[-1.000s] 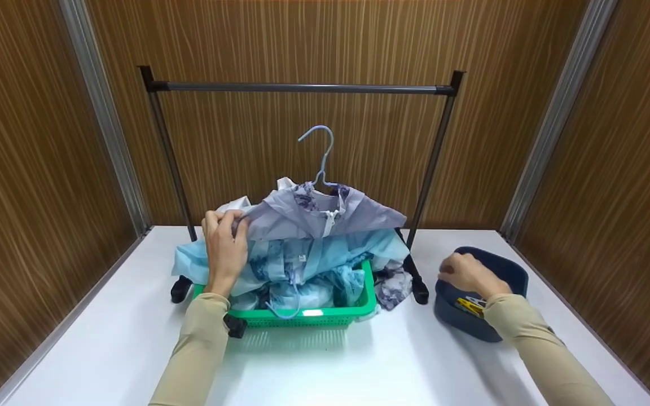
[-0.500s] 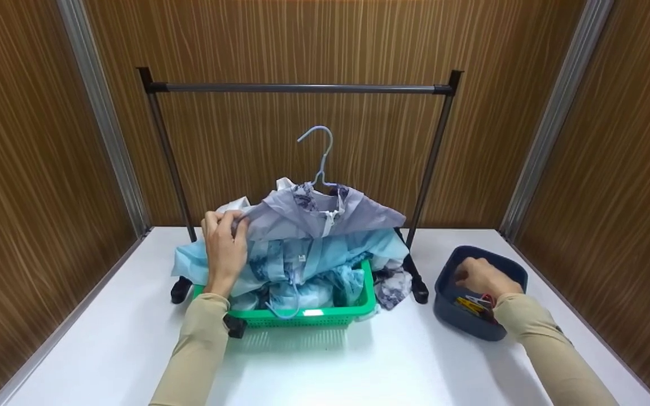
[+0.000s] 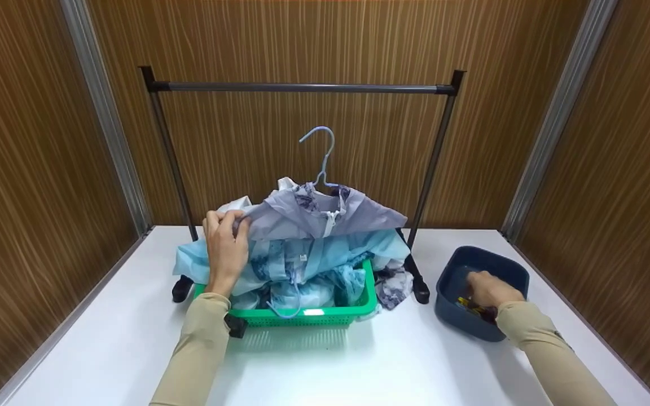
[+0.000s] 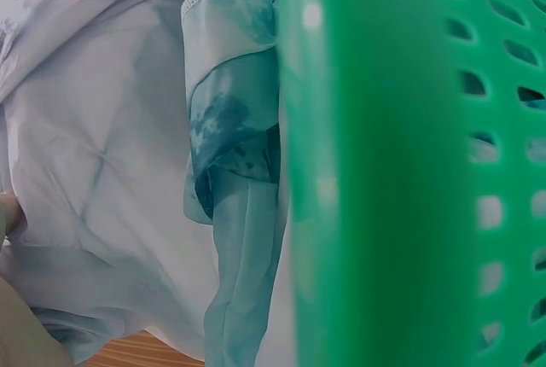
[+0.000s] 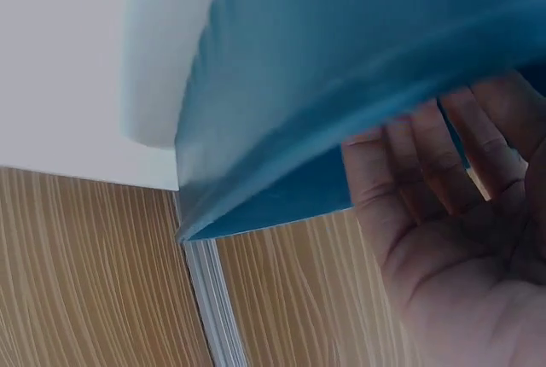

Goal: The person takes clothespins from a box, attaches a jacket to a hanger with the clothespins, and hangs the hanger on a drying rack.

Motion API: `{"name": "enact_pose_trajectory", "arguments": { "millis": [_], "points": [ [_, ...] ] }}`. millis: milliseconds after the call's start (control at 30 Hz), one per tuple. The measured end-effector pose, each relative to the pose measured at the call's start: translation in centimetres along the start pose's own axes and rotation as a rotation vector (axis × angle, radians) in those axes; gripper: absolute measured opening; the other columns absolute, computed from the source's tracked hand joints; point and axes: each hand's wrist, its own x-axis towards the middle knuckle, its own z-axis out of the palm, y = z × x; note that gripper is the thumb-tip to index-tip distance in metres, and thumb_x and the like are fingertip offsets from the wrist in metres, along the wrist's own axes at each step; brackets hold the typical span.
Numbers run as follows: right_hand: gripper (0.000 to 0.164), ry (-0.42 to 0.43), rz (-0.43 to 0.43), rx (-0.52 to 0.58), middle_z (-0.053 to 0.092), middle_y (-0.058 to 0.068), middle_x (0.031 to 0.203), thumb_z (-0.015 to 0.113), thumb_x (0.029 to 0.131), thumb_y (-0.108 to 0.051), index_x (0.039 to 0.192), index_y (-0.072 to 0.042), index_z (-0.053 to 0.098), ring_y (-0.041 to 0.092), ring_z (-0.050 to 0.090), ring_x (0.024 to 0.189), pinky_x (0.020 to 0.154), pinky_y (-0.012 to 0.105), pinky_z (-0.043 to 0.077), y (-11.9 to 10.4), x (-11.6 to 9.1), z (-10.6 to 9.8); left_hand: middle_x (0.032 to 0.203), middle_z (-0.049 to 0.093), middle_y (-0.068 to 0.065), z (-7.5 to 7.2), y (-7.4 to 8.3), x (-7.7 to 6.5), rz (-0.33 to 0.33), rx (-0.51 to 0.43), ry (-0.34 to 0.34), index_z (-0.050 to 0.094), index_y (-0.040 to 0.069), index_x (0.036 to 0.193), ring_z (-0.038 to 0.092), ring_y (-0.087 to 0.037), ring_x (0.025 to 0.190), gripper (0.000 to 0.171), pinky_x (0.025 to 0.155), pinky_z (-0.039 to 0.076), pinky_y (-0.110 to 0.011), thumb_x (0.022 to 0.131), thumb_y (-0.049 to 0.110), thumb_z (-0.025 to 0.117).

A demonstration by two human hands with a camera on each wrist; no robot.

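Observation:
My left hand (image 3: 225, 248) grips the left shoulder of a lavender zip-front jacket (image 3: 285, 217), its fingers curled over the cloth. A light-blue hanger (image 3: 326, 158) stands up out of the jacket's collar. At the right, my right hand (image 3: 493, 290) reaches down into a dark blue bin (image 3: 455, 317), over several clothespins; a yellow clothespin (image 3: 466, 303) shows beside the fingers. The right wrist view has the fingers (image 5: 368, 171) going in past the bin's rim, their tips hidden, so I cannot tell what they hold.
A green basket (image 3: 308, 321) of light-blue clothes (image 3: 325, 254) sits under the jacket, another hanger hook (image 3: 298, 301) hanging over its front. A black garment rack (image 3: 302, 87) spans above. Crumpled floral cloth (image 3: 394, 288) lies at the rack's right foot. Wood-patterned walls (image 3: 302, 34) enclose the white table (image 3: 313, 372).
My right hand has moved from the bin's left rim down and to the right, deeper among the clothespins. The left hand keeps its grip on the jacket in the same spot.

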Motion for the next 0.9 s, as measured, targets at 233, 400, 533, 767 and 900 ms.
{"name": "enact_pose_trajectory", "arguments": {
  "millis": [233, 400, 533, 767, 900],
  "points": [
    [0.016, 0.008, 0.01, -0.112, 0.056, 0.014, 0.087, 0.061, 0.078, -0.002, 0.093, -0.002, 0.057, 0.027, 0.051, 0.077, 0.072, 0.05, 0.044, -0.01, -0.22, 0.23, 0.091, 0.04, -0.004, -0.03, 0.07, 0.16, -0.006, 0.003, -0.016, 0.063, 0.012, 0.093, 0.038, -0.021, 0.095, 0.014, 0.079, 0.032, -0.036, 0.088, 0.024, 0.059],
    [0.012, -0.007, 0.013, -0.18, 0.056, 0.017, 0.087, 0.061, 0.078, -0.005, 0.089, -0.003, 0.057, 0.03, 0.051, 0.077, 0.072, 0.052, 0.043, -0.4, -0.33, 0.0, 0.091, 0.041, -0.005, -0.08, 0.0, 0.14, 0.011, -0.004, -0.01, 0.064, 0.011, 0.093, 0.038, -0.022, 0.093, 0.014, 0.077, 0.032, -0.036, 0.088, 0.024, 0.06],
    [0.008, -0.021, 0.021, -0.195, 0.055, 0.016, 0.085, 0.06, 0.078, -0.005, 0.086, -0.005, 0.057, 0.029, 0.05, 0.073, 0.068, 0.05, 0.043, -0.61, -0.49, -0.09, 0.09, 0.042, -0.005, -0.12, -0.07, 0.18, 0.014, -0.007, -0.009, 0.064, 0.01, 0.094, 0.038, -0.022, 0.093, 0.014, 0.077, 0.031, -0.035, 0.088, 0.022, 0.06],
    [0.008, -0.057, 0.047, -0.179, 0.054, 0.01, 0.077, 0.061, 0.076, -0.005, 0.082, -0.005, 0.056, 0.026, 0.049, 0.068, 0.059, 0.041, 0.042, -0.4, -0.22, -0.11, 0.09, 0.042, -0.005, -0.12, 0.03, 0.18, 0.007, -0.006, -0.008, 0.064, 0.01, 0.095, 0.038, -0.021, 0.092, 0.015, 0.077, 0.031, -0.035, 0.088, 0.022, 0.06],
    [0.017, -0.087, 0.079, -0.157, 0.052, 0.011, 0.082, 0.061, 0.075, -0.008, 0.091, -0.003, 0.055, 0.026, 0.049, 0.071, 0.06, 0.041, 0.042, -0.4, -0.01, -0.5, 0.09, 0.042, -0.005, -0.14, -0.01, 0.17, 0.015, -0.002, -0.001, 0.064, 0.01, 0.094, 0.038, -0.022, 0.092, 0.014, 0.077, 0.031, -0.035, 0.088, 0.022, 0.06]
  ]
}}
